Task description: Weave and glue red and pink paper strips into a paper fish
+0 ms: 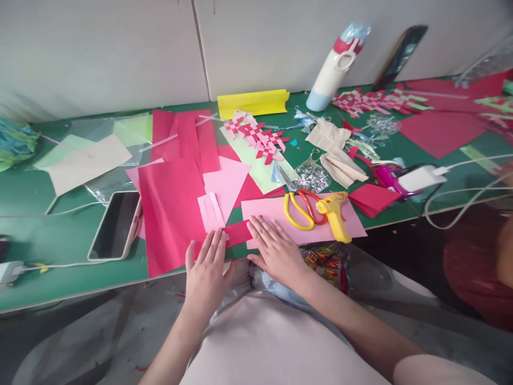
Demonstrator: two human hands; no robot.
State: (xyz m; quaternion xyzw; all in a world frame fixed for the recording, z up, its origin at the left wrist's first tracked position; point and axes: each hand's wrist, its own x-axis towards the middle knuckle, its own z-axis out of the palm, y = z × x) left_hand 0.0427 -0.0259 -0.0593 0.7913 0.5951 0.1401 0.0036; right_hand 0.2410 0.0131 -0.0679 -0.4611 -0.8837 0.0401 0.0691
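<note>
A narrow red paper strip (238,233) lies at the table's front edge between my hands. My left hand (207,263) rests with its fingers stretched over the strip's left end, beside a large red sheet (168,214). On the strip's right end my right hand (276,250) lies flat, its fingers also over a pink sheet (268,208). Just beyond my left fingertips are small folded pink paper pieces (211,210). Scissors (303,206) with yellow and red handles and a yellow glue gun (334,214) sit on the pink sheet, right of my right hand.
A phone (115,227) lies at left. Woven paper pieces (258,136), a bag of beads (313,175) and cloth pouches (339,152) are farther back. A bottle (336,69) and another phone (401,58) stand near the wall. White cables (476,203) loop at right.
</note>
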